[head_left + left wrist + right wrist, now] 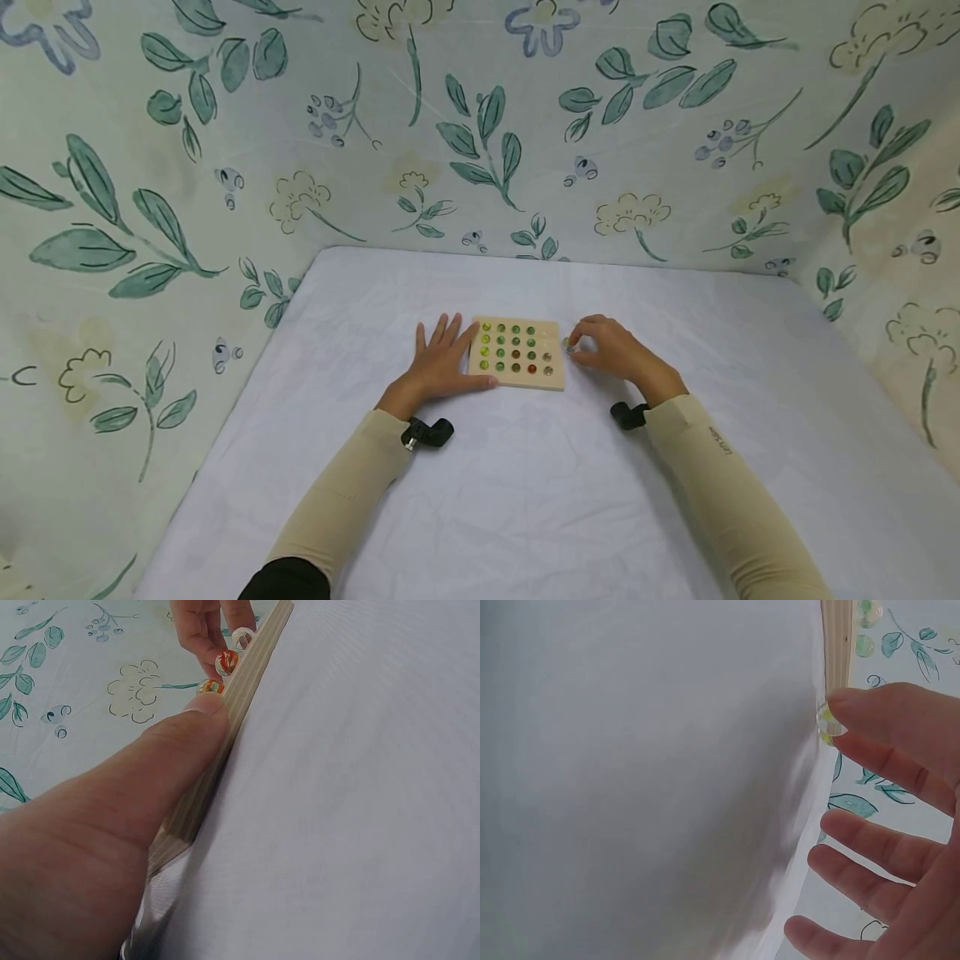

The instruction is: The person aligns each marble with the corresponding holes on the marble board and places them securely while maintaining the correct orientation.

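Observation:
A light wooden board [555,380] lies flat on the table, with glass marbles seated in rows of round hollows. Yellow marbles [485,339] line its left side, green ones [501,342] fill the middle, and a few reddish ones [532,368] sit near the front right. My left hand [442,367] is spread against the board's left side, its thumb along the near edge. Just off the right edge, my right hand [611,350] pinches a clear marble with yellow-green inside [829,720] between thumb and index finger. Whether the yellowish bit below it is a second marble, I cannot tell.
A white cloth [525,483] covers the table under both arms. Leaf-and-flower patterned fabric [480,125] rises behind the table's back edge and at both sides. Black wrist cameras [429,432] are strapped to both wrists.

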The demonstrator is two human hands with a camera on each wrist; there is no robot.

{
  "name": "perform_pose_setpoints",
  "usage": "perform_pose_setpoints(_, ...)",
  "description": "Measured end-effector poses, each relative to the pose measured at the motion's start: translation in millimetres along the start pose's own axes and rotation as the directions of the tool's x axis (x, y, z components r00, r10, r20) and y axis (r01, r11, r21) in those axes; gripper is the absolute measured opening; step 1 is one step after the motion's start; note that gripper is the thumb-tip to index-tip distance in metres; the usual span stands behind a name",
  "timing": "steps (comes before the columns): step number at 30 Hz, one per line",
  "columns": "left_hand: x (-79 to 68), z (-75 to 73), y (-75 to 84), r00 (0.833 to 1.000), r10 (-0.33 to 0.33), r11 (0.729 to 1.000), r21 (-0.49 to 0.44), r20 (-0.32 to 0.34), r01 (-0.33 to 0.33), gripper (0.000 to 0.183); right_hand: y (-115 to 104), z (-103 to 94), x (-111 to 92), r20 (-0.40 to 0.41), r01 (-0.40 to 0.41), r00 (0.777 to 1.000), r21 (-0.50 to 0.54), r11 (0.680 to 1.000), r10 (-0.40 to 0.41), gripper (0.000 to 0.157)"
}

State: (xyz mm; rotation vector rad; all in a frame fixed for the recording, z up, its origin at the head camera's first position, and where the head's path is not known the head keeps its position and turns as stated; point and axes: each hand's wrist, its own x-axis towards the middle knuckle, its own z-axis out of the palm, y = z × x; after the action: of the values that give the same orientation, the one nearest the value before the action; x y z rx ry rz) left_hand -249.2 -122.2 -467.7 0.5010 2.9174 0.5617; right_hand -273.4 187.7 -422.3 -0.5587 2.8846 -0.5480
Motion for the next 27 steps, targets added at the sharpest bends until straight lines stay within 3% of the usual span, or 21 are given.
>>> perform_pose_setpoints(6, -0.9, -1.9, 1.6, 1.0, 0.005, 1.0, -0.011, -0.005, -0.005, 0.111, 0.2, 0.5, 1.4, -0.003, 0.025, 1.0, 0.002, 1.0, -0.025, 0.014)
perform_pose_setpoints(27, -3.5, -4.3, 2.2, 1.0, 0.014, 1.0, -0.028, -0.02, -0.015, 0.111, -4.7, 2.9, 1.1, 0.013, -0.023, 1.0, 0.023, 0.999, 0.022, 0.013)
